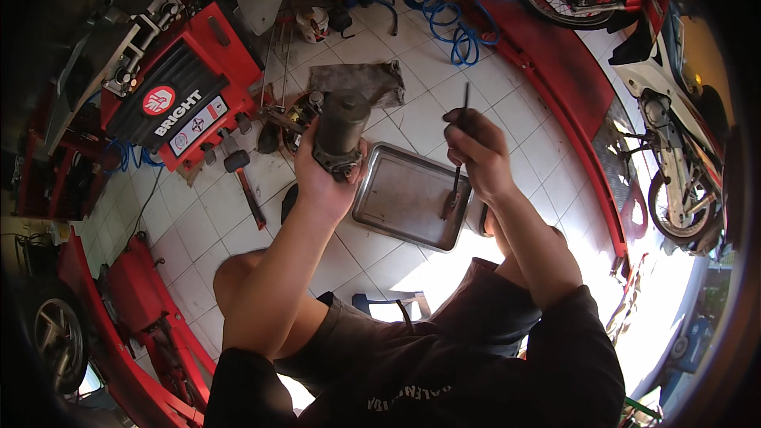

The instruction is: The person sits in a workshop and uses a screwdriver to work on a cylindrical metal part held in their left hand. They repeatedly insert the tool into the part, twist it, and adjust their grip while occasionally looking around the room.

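My left hand (325,182) is closed round a dark, greasy metal cylinder with a bolted end, like a starter motor (343,125), held upright in front of me. To its right, my right hand (483,150) grips a thin dark rod-shaped tool (467,97), whose exact kind I cannot make out. The rod sticks out above the fist, apart from the cylinder. Below both hands a shallow metal tray (404,238) lies on the floor. A small reddish-brown item (450,204) shows over its right side; I cannot tell whether it joins the rod.
A mallet (247,190) lies on the tiles at left, beside a red tool cabinet (238,43). Beyond the tray are a dirty grey cloth (365,83) and a coiled blue hose (464,32). Along the right runs a red motorcycle lift (583,139) with motorcycles (670,127) nearby.
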Demonstrator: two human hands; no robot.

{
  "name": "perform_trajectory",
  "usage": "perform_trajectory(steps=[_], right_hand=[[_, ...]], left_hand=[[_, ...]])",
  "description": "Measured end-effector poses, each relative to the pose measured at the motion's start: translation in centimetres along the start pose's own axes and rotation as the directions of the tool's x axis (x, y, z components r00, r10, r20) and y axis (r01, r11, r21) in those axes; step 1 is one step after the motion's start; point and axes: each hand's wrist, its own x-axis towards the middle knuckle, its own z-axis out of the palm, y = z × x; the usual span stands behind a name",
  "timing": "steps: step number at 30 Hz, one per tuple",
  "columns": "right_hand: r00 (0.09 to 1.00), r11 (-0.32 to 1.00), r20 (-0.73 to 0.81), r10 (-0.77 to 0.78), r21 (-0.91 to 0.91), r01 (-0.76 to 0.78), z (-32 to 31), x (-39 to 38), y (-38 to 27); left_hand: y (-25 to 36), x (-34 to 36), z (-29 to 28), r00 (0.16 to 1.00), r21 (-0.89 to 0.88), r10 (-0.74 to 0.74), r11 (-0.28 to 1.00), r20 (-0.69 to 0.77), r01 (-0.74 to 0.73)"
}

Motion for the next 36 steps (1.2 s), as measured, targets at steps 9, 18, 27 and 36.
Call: perform_trajectory(steps=[9,18,27,36], right_hand=[[0.81,0.301,-0.358,0.465,-0.796,-0.525,-2.9,1.2,35.6],[0.813,0.172,-0.486,0.321,-0.814,-0.555,2.8,4.4,41.6],[0.851,0.234,-0.438,0.29,-0.83,-0.507,3.3,4.8,40.3],[0.986,0.697,-0.112,0.127,-0.696,-0.169,1.2,0.4,21.8]], left_hand=[[4.3,-2.0,0.0,0.947,-0.187,0.066,0.974,-0.315,-0.13],[6.8,-2.9,-2.9,0.954,-0.226,0.151,0.951,-0.259,-0.212],[5.5,-2.1,-3.4,0.971,-0.221,0.144,0.958,-0.19,-0.185],[3.3,-2.0,0.5,0.904,0.048,0.271,0.961,-0.331,-0.271]])
